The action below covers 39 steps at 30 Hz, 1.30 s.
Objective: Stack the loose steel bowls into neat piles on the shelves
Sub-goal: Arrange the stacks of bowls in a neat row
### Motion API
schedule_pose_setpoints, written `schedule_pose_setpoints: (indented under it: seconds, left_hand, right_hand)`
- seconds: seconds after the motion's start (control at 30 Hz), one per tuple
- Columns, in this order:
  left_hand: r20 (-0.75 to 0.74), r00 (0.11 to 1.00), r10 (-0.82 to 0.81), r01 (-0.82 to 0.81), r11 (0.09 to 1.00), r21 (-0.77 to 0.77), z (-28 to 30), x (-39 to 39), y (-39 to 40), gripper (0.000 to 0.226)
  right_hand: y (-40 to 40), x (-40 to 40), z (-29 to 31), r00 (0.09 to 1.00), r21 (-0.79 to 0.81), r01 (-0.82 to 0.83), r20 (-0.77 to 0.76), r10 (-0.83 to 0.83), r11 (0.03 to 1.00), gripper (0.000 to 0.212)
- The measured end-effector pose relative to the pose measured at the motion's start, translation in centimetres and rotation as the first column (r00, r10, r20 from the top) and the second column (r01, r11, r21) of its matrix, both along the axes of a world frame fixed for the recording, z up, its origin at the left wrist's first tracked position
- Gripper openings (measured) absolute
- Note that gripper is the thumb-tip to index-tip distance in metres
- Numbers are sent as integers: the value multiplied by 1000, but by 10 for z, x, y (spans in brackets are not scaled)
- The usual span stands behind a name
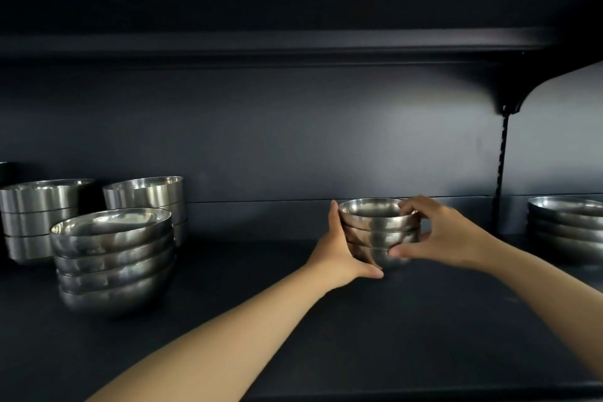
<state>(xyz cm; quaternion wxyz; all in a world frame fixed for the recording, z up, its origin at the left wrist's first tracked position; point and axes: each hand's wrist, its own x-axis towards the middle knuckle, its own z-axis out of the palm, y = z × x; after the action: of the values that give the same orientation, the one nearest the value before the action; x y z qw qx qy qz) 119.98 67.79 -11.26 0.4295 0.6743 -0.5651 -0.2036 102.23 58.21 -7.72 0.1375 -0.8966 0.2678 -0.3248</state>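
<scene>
A dark matte shelf (pixel 326 336) with a dark back wall carries finished piles: straight-sided steel bowls (pixel 143 202) at rear left, a rounded four-bowl pile (pixel 114 258) before them. The small pile of three rounded steel bowls (pixel 378 232) sits mid-shelf, left hand (pixel 342 251) and right hand (pixel 437 235) clasping its sides, apparently to square it up.

Dark shelf (pixel 326 320) carries steel bowl piles: two straight-sided stacks (pixel 146 202) back left, rounded pile (pixel 114 258) in front, small pile (pixel 380 232) centre, another pile (pixel 567 225) far right.
</scene>
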Motion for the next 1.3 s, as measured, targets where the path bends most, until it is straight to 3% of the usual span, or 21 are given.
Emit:
schedule_pose_setpoints:
  seconds: [0.27, 0.4, 0.47, 0.57, 0.67, 0.8, 1.0, 1.07, 1.3]
  left_hand:
    - [94, 996, 3, -8, 999, 48, -6, -15, -11, 136]
    - [207, 977, 59, -62, 998, 7, 5, -5, 12, 124]
    - [310, 946, 98, -88, 995, -45, 13, 9, 37, 114]
    - [523, 831, 188, -120, 980, -160, 24, 40, 89, 99]
    - [629, 718, 298, -172, 952, -254, 38, 77, 141, 89]
    - [646, 624, 440, -253, 896, -365, 51, 125, 196, 84]
    - [620, 553, 557, -318, 829, -460, 56, 186, 251, 83]
    - [600, 583, 548, -343, 835, -430, 53, 203, 260, 88]
    - [373, 823, 428, -369, 903, -220, 18, 240, 270, 105]
  right_hand:
    - [-10, -16, -10, 999, 6, 32, -45, -32, 999, 58]
    - [3, -17, 13, 962, -232, 97, -229, -151, 968, 73]
    - [17, -13, 32, 960, -312, 116, -208, -187, 943, 83]
    - [52, 10, 56, 995, -325, 47, -66, -72, 945, 80]
    - [92, 55, 68, 995, -270, -85, 34, 97, 959, 73]
    - [143, 124, 64, 958, -167, -265, 66, 279, 950, 62]
    - [191, 209, 37, 912, -107, -406, 24, 410, 908, 68]
    - [199, 227, 31, 908, -68, -418, 11, 419, 906, 65]
    - [204, 257, 15, 929, 72, -368, -20, 371, 927, 53]
